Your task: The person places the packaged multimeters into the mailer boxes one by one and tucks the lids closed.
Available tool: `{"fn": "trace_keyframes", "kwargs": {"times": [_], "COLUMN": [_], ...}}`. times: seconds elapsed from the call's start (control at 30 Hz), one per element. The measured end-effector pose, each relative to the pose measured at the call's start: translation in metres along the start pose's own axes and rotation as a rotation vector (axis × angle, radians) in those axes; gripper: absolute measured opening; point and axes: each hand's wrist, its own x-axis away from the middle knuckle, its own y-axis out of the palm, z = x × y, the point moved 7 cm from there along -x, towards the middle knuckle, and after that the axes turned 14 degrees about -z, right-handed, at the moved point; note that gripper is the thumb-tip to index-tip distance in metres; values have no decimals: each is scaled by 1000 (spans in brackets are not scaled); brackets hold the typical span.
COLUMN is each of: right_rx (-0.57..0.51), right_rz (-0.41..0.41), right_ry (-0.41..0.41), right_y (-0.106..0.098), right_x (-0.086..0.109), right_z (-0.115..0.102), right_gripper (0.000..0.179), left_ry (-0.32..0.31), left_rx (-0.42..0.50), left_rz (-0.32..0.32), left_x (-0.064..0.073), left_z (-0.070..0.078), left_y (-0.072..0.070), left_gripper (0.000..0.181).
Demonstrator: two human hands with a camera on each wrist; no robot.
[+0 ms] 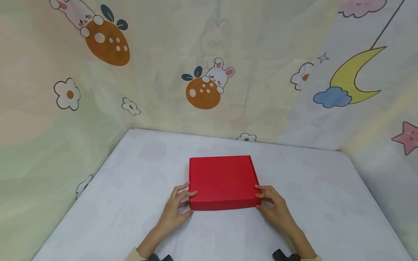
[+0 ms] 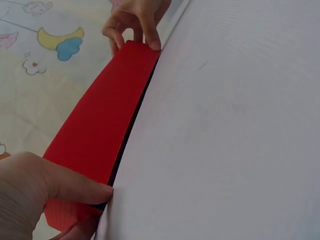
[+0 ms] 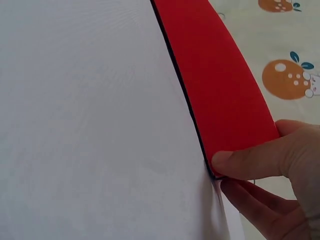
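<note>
A flat red box [image 1: 222,179] with its lid down lies on the white-covered table, its front side toward me. At the box's left front corner, my left hand [image 1: 176,206] holds it, thumb low on the front and fingers on the side and top. My right hand [image 1: 274,206] grips the right front corner in the same manner. In the right wrist view, the right thumb presses the front face [image 3: 215,85] near its end. A thin dark gap runs along the lower front edge in both wrist views. The box's inside is hidden.
A pale cloth covers the table [image 1: 143,156]. Behind and at the sides hangs a cartoon-printed curtain [image 1: 156,72] with rabbits, flowers and a moon. Dark straps or mounts [image 1: 285,255] sit at both wrists by the bottom edge of the head view.
</note>
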Motion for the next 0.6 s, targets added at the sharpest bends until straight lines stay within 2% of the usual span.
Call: {"fn": "trace_keyframes", "kwargs": {"times": [0.17,0.27,0.37,0.5,0.6], "right_rx": [81,126,126,98,92], "right_rz": [67,102,118,115,101], "right_ry": [57,57,47,64,98], "right_y": [-1,-4,-6,-6,-6], "right_x": [-1,-4,-5,0,4], "right_z": [-13,-27,-34,-20,-6], "right_gripper": [51,49,49,51,51], "left_ry": [-52,-64,-66,-63,-73], "left_rx": [-24,-51,-61,-69,-78], "left_rz": [90,127,155,147,108], "left_x": [-2,-4,-3,-5,-9], "left_z": [3,7,10,13,14], "left_y": [6,10,11,12,13], "left_gripper": [59,54,53,53,53]}}
